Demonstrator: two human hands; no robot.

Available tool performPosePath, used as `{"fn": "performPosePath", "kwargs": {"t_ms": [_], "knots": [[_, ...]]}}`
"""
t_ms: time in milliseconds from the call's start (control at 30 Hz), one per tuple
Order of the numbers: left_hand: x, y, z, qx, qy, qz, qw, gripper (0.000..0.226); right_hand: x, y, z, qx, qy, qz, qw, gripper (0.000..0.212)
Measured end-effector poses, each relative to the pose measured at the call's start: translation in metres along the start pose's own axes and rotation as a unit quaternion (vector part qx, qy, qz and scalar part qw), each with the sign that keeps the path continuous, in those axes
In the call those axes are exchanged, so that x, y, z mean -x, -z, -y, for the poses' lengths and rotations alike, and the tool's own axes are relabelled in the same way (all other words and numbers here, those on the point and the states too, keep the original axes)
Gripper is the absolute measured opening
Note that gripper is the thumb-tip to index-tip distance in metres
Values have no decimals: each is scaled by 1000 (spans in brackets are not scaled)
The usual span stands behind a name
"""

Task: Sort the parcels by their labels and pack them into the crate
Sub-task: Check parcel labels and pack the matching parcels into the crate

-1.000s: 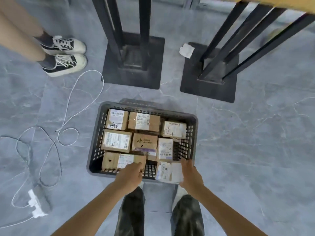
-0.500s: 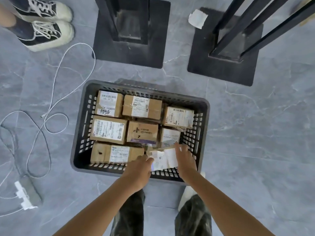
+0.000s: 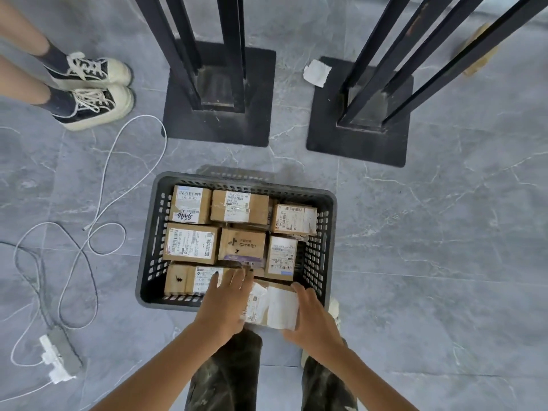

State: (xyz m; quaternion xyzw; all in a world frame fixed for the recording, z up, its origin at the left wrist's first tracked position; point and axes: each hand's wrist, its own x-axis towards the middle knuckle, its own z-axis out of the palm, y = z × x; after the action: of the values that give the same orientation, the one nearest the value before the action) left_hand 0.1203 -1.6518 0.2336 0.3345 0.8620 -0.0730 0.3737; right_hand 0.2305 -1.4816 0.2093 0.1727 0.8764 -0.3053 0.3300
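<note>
1. The white-labelled parcel (image 3: 271, 307) sits label up over the near-right corner of the grey crate (image 3: 148, 262), lower centre.
2. The left hand (image 3: 222, 304) presses its left side with straightish fingers. The right hand (image 3: 311, 317) curls round its right edge, likely steering it into the gap.
3. Cardboard parcels (image 3: 189, 243) fill the rest.

One wide-angle camera worn on the head looks steeply down at the floor, facing 12 o'clock. The crate (image 3: 150, 258) sits close, just below centre. The left hand (image 3: 224, 302) and right hand (image 3: 312, 317) reach in from 6 at a parcel (image 3: 274, 307). Stand bases (image 3: 219, 127) lie at 12, shoes (image 3: 93, 103) at 10.
</note>
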Motion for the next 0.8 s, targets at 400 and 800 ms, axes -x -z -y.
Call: {"fn": "performPosePath", "kwargs": {"t_ms": [400, 800], "knots": [[103, 126, -3, 33, -79, -96, 992, 88, 106, 117, 74, -31, 46, -68, 996, 83], [155, 210, 21, 37, -24, -148, 988, 91, 149, 198, 122, -95, 35, -107, 989, 90]]}}
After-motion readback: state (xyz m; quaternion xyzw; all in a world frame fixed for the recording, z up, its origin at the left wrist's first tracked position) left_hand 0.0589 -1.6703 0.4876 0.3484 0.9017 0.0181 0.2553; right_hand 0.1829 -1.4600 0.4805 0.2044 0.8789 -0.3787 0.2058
